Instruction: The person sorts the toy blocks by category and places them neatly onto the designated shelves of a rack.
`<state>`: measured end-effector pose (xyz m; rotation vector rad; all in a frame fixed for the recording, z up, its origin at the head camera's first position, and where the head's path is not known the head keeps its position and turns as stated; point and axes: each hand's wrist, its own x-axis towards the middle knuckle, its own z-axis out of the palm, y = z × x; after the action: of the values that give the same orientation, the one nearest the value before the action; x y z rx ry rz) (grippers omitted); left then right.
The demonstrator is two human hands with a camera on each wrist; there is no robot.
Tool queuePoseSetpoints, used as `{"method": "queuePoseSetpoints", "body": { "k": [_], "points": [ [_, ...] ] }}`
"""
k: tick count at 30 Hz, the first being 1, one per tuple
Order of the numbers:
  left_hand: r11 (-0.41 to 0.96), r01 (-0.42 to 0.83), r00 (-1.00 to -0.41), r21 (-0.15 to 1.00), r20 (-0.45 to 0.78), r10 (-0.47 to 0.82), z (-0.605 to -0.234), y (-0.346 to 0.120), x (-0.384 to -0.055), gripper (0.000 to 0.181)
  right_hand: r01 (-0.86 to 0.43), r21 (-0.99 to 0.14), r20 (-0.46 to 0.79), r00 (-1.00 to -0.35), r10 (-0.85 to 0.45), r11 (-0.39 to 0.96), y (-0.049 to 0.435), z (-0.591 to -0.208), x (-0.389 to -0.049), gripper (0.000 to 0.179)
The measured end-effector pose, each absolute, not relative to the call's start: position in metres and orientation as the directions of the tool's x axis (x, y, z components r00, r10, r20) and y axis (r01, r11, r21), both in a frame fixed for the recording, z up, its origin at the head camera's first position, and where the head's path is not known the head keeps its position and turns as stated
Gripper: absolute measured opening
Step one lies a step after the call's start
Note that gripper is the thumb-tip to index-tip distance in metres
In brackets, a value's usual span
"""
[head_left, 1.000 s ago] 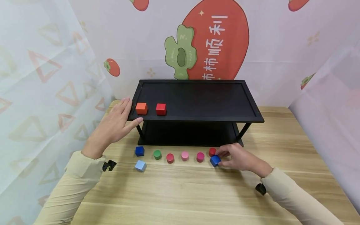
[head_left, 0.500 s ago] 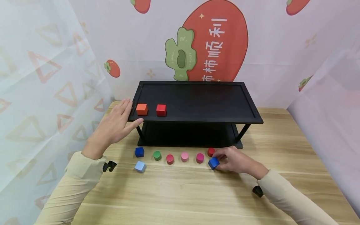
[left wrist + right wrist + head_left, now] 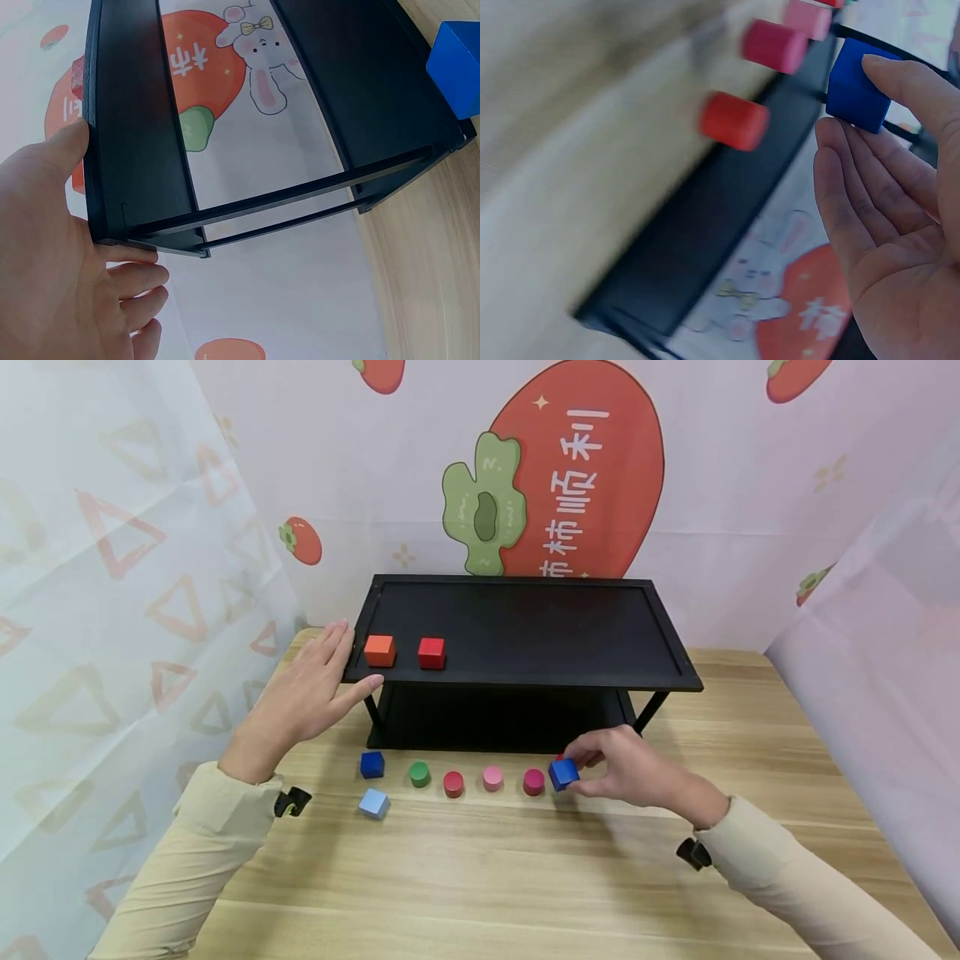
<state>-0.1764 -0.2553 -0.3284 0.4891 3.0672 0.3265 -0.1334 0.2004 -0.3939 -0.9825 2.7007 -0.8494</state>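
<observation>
My right hand (image 3: 626,768) pinches a blue cube (image 3: 564,773) between thumb and fingers, raised in front of the shelf's right part. In the right wrist view the blue cube (image 3: 860,86) sits at the fingertips, thumb on one face. Behind it in the head view, a red cylinder is mostly hidden; the right wrist view shows this red cylinder (image 3: 735,120) beside the shelf. My left hand (image 3: 303,689) rests on the left end of the black two-tier shelf (image 3: 525,627), fingers straight along its side, thumb at the front edge. The left wrist view shows the thumb (image 3: 69,146) against the shelf's rim.
On the upper tier stand an orange cube (image 3: 380,651) and a red cube (image 3: 432,653). Before the shelf lie a dark blue cube (image 3: 372,765), a light blue cube (image 3: 374,804), a green cylinder (image 3: 419,774), a red cylinder (image 3: 453,784) and two pink cylinders (image 3: 492,778).
The right hand has lifted the blue cube off the table and moved it slightly left and toward the shelf, so it now covers most of the red cylinder. The left hand stays put.
</observation>
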Motion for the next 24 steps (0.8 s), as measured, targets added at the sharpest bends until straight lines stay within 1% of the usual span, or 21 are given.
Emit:
{"method": "queuePoseSetpoints", "body": {
  "k": [5,13,19,24],
  "points": [
    [0.929,0.305,-0.951,0.211,0.011,0.310,-0.328,-0.255,-0.176,0.099,-0.562,-0.546,0.082,-0.773,-0.629,0.621,0.188,-0.356,-0.135,0.025],
    [0.929,0.304,-0.951,0.209,0.013,0.309,-0.327,-0.254,-0.175,0.099,-0.600,-0.493,0.156,-0.774,-0.614,0.630,0.166,-0.302,-0.145,0.028],
    [0.929,0.307,-0.951,0.206,0.018,0.310,-0.327,-0.254,-0.175,0.099,-0.589,-0.494,0.168,-0.786,-0.595,0.640,0.149,-0.276,-0.160,0.030],
    [0.929,0.305,-0.951,0.208,0.018,0.308,-0.328,-0.255,-0.176,0.099,-0.575,-0.511,0.170,-0.797,-0.580,0.639,0.136,-0.266,-0.173,0.031]
  ]
}}
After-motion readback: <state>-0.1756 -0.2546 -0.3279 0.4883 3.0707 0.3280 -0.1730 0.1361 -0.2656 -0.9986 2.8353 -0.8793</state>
